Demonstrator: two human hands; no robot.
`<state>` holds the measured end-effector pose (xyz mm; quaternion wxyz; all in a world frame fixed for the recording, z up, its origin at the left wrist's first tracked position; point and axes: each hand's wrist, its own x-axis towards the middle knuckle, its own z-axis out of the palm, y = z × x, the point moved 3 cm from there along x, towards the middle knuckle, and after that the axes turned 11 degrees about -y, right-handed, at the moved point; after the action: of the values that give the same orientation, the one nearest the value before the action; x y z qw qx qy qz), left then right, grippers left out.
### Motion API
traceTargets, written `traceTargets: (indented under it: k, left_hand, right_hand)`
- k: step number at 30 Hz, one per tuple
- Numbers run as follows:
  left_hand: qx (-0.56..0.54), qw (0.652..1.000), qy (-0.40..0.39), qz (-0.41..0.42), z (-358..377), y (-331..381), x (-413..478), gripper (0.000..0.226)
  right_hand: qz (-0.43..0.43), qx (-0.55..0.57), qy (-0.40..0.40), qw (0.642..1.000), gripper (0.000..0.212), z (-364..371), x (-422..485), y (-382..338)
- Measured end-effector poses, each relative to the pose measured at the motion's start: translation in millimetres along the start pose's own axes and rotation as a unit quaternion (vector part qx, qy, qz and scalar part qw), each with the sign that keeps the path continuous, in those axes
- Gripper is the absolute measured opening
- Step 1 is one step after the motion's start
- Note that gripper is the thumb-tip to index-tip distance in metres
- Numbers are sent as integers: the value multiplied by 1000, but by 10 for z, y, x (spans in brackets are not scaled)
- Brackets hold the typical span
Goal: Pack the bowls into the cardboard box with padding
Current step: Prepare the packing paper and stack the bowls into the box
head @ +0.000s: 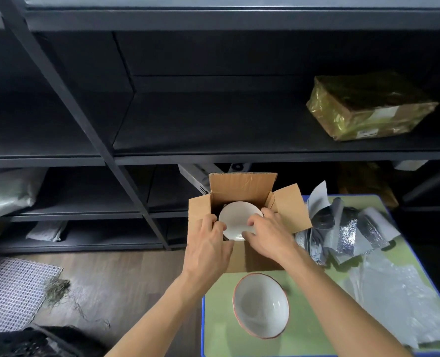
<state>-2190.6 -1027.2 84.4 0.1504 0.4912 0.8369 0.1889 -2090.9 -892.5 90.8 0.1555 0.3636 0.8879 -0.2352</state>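
– So, head view: where is the bowl [235,220]?
– At the mouth of the box [242,188], white, near the centre of the frame. The box stands open at the far end of the table [219,320], with one flap up at 12 o'clock and others spread at 9 and 3.
– Who holds it?
– Both hands. The left hand [208,243] comes in from 7 o'clock, its fingers close together and curled over the rim at the bowl's 9 o'clock. The right hand [270,235] comes in from 5 o'clock, fingers curled on the rim at 3 o'clock, thumb on the near rim at about 5.
– Does it sit on the bottom?
– Cannot tell. The hands and the box walls hide what lies under it.
– Any other bowl?
– Yes, a second bowl [261,305] at the box's 6 o'clock. It stands upright on the green table, apart from the box, between the two forearms, and is white inside with a reddish rim.
– And the padding?
– Crumpled foil [347,233] lies at the box's 3 o'clock, just beside the right flap. A clear plastic sheet [394,292] lies at 4 o'clock, nearer the table's right edge.
– What else?
– A dark shelf [213,148] stands behind, with a gold parcel [368,106] on it at 2 o'clock. A mesh mat [10,284] lies on the floor at 8 o'clock.
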Motion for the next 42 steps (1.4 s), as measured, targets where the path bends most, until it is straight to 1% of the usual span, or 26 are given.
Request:
traceTargets:
  k: [3,5,8,10,13,17,22,25,29,34,39,42]
  left_hand:
    - [-1,999,23,39,58,117,-49,26]
    - [-6,997,31,64,102,222,-84,21]
    - [-12,995,38,88,170,381,-124,25]
    - [-17,995,34,97,214,490,-144,20]
    - [-23,993,14,116,304,676,-177,8]
    - [-57,986,-30,157,491,971,-217,5]
    - [-59,973,-121,189,879,1323,-273,27]
    - [-40,963,-162,209,1114,1557,-237,34]
    - [-18,953,-225,203,1435,1833,-106,40]
    - [16,944,-258,203,1755,2255,102,39]
    - [77,939,-288,170,2012,2604,267,48]
    - [89,939,-306,132,2147,2644,291,43]
  right_hand:
    - [-49,26,55,997,32,3,-198,131]
    - [-70,47,75,994,25,-9,-327,210]
    - [-81,63,106,989,18,-59,-522,327]
    - [-84,61,116,988,16,-95,-655,422]
    - [-84,66,105,989,15,-104,-827,597]
    - [-44,66,77,994,19,27,-967,1012]
    - [29,54,25,998,35,260,-1227,1582]
    - [78,67,-7,995,44,382,-1376,1904]
    - [137,93,-20,986,50,494,-1586,2331]
    - [192,127,1,973,53,547,-1832,2772]
    - [225,144,-4,964,54,619,-1913,3055]
    - [235,148,-10,961,53,658,-1915,3150]
